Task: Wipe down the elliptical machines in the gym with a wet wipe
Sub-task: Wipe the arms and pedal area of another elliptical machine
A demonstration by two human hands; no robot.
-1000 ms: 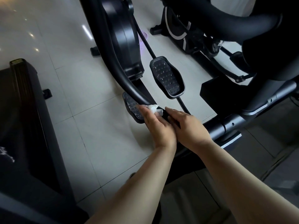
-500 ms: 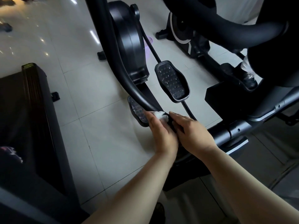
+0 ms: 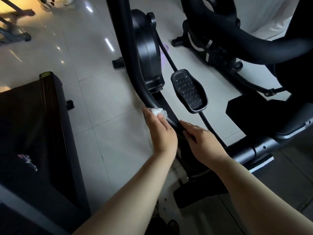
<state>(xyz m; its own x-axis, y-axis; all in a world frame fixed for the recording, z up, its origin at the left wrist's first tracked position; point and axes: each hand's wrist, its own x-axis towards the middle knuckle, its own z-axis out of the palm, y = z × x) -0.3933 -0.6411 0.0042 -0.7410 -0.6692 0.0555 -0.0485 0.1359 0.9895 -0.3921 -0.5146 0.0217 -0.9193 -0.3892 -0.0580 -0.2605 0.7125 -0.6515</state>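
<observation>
The crumpled white wet wipe (image 3: 159,112) sits pressed against the outer edge of the curved black tubular arm (image 3: 135,73) of the elliptical machine, low on its bend. The left hand (image 3: 160,133) has it in its grip, fingers and thumb closed on the wad so that only a small white lump shows past the fingertips. Just below on the same arm, the right hand (image 3: 202,143) closes its grip round the tube, the two hands nearly touching. To the right of the arm, well apart from both hands, is the black studded oval foot pedal (image 3: 188,91) on its thin rod; behind it stands the rounded black flywheel housing (image 3: 147,53). Left of the arm a broad strip of glossy pale floor tiles (image 3: 105,133) lies open as far as the straight edge of a dark low machine deck (image 3: 33,124). A second black exercise machine (image 3: 211,48) crowds the upper right.
</observation>
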